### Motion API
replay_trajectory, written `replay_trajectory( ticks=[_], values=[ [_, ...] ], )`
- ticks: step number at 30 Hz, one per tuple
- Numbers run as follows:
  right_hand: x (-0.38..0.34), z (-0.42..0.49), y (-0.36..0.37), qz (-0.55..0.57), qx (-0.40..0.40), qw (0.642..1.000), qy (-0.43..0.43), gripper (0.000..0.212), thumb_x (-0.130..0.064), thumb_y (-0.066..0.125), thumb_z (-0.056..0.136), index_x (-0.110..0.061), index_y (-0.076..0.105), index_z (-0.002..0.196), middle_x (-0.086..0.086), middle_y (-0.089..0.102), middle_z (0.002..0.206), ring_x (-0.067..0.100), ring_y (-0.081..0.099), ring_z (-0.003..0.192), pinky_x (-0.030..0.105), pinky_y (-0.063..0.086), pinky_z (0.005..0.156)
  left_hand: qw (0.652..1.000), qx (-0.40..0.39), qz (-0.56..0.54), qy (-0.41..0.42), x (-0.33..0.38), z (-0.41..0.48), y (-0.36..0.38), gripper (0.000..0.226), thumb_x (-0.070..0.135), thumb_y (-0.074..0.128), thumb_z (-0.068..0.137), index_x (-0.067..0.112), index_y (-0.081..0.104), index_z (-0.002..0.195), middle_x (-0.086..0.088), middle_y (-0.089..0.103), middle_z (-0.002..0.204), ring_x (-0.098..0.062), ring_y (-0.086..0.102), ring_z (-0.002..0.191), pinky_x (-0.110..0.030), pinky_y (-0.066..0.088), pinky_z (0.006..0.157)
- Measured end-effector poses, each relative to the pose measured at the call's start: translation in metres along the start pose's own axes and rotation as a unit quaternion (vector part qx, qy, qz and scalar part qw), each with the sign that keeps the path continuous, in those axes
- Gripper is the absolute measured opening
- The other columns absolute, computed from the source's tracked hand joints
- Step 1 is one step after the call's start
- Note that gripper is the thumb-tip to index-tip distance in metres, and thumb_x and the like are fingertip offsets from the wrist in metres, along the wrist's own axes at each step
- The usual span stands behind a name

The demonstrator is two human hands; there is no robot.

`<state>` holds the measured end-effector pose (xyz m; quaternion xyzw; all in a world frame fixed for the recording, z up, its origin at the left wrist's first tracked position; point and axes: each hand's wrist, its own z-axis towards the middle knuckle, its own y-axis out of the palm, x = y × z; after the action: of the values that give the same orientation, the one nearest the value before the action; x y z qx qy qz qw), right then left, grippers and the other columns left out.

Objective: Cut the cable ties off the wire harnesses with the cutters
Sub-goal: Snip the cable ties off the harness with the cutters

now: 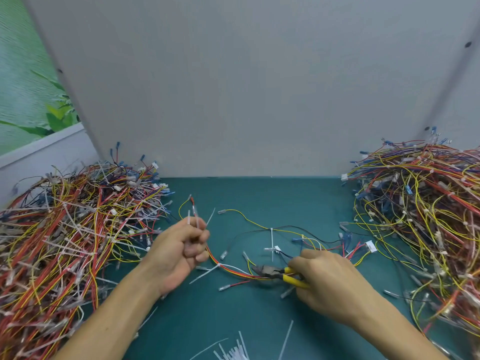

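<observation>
One wire harness (233,270) of red, yellow and black wires lies spread on the green mat between my hands. White cable ties still sit on it, one (272,241) upright near its middle and one (207,272) on the red-yellow bundle. My left hand (181,249) grips the harness end together with a few cut white ties that stick up from my fingers. My right hand (327,279) holds the yellow-handled cutters (279,274). Their dark jaws point left and sit at the red-yellow bundle.
A big heap of harnesses (67,235) fills the left side and another heap (426,216) the right. Cut white ties (233,350) lie at the mat's near edge. A grey partition (246,87) stands behind the green mat (259,198).
</observation>
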<state>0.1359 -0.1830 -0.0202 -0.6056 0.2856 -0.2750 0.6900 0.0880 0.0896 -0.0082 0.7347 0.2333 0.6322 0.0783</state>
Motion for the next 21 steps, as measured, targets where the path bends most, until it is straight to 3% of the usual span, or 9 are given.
replay_trajectory(
  ticks=[5,8,9,11,13,15,17,19,21],
  values=[
    [-0.019,0.006,0.01,0.006,-0.011,1.0,-0.004,0.018,-0.035,0.046,0.084,-0.025,0.051,0.097,-0.005,0.052,0.099,0.028,0.055,0.094,0.032,0.038,0.066,0.998,0.04,-0.006,-0.038,-0.01,-0.004,-0.019,0.015,0.001,0.04,0.077,0.014,0.045,0.071,0.001,0.024,0.054,-0.012,0.023,0.042,-0.022,0.025,0.039],
    [-0.028,0.011,0.011,-0.007,0.015,1.0,-0.01,0.02,-0.032,0.047,0.082,-0.023,0.052,0.099,-0.004,0.052,0.098,0.029,0.055,0.09,0.031,0.033,0.06,0.984,0.072,0.161,0.024,-0.022,-0.003,-0.028,0.022,-0.009,0.057,0.076,0.011,0.048,0.07,0.003,0.026,0.05,-0.011,0.022,0.041,-0.019,0.027,0.042],
    [-0.033,0.013,0.008,-0.012,0.03,0.999,-0.02,0.017,-0.032,0.053,0.079,-0.023,0.055,0.094,-0.004,0.054,0.092,0.028,0.057,0.084,0.031,0.034,0.057,0.954,0.067,0.284,0.067,-0.025,-0.002,-0.034,0.023,-0.008,0.065,0.073,0.012,0.054,0.072,0.006,0.027,0.048,-0.01,0.022,0.042,-0.02,0.029,0.046],
    [-0.04,0.016,0.005,-0.046,0.053,0.997,-0.044,0.024,-0.033,0.075,0.058,-0.022,0.057,0.07,-0.004,0.054,0.069,0.023,0.057,0.058,0.028,0.028,0.042,0.83,0.03,0.534,0.155,-0.027,0.0,-0.043,0.024,-0.001,0.072,0.075,0.021,0.066,0.079,0.011,0.034,0.046,-0.007,0.028,0.044,-0.018,0.031,0.053],
    [-0.047,0.021,-0.001,-0.083,0.051,0.995,-0.026,0.036,-0.032,0.084,0.037,-0.023,0.054,0.054,-0.005,0.049,0.055,0.019,0.05,0.042,0.025,0.016,0.036,0.745,-0.016,0.627,0.227,-0.026,0.001,-0.044,0.025,0.005,0.075,0.077,0.024,0.073,0.093,0.017,0.055,0.059,-0.002,0.046,0.055,-0.007,0.034,0.059],
    [-0.052,0.025,0.0,-0.093,0.051,0.994,-0.01,0.039,-0.029,0.086,0.034,-0.021,0.053,0.053,-0.005,0.047,0.053,0.019,0.05,0.041,0.025,0.014,0.037,0.696,-0.07,0.659,0.278,-0.025,0.005,-0.041,0.028,0.01,0.078,0.075,0.022,0.075,0.1,0.011,0.069,0.078,-0.003,0.057,0.071,-0.003,0.035,0.066],
    [-0.054,0.029,0.003,-0.101,0.051,0.993,-0.012,0.041,-0.026,0.088,0.033,-0.019,0.053,0.052,-0.005,0.047,0.052,0.02,0.049,0.041,0.024,0.015,0.038,0.659,-0.108,0.68,0.304,-0.024,0.011,-0.038,0.024,0.018,0.077,0.077,0.024,0.075,0.1,0.004,0.068,0.075,-0.01,0.06,0.071,-0.014,0.043,0.067],
    [-0.057,0.032,0.003,-0.11,0.045,0.993,-0.001,0.043,-0.023,0.088,0.029,-0.018,0.052,0.052,-0.004,0.046,0.051,0.02,0.047,0.04,0.025,0.014,0.039,0.646,-0.112,0.693,0.298,-0.021,0.017,-0.035,0.02,0.028,0.073,0.082,0.027,0.075,0.102,-0.001,0.068,0.078,-0.017,0.063,0.075,-0.026,0.047,0.07],
    [-0.057,0.034,0.004,-0.107,0.056,0.993,0.002,0.043,-0.019,0.086,0.024,-0.018,0.052,0.051,-0.003,0.046,0.051,0.02,0.046,0.039,0.025,0.014,0.039,0.65,-0.119,0.697,0.278,-0.02,0.023,-0.034,0.018,0.033,0.067,0.087,0.026,0.075,0.102,-0.001,0.069,0.083,-0.017,0.063,0.08,-0.025,0.044,0.073]
  ],
)
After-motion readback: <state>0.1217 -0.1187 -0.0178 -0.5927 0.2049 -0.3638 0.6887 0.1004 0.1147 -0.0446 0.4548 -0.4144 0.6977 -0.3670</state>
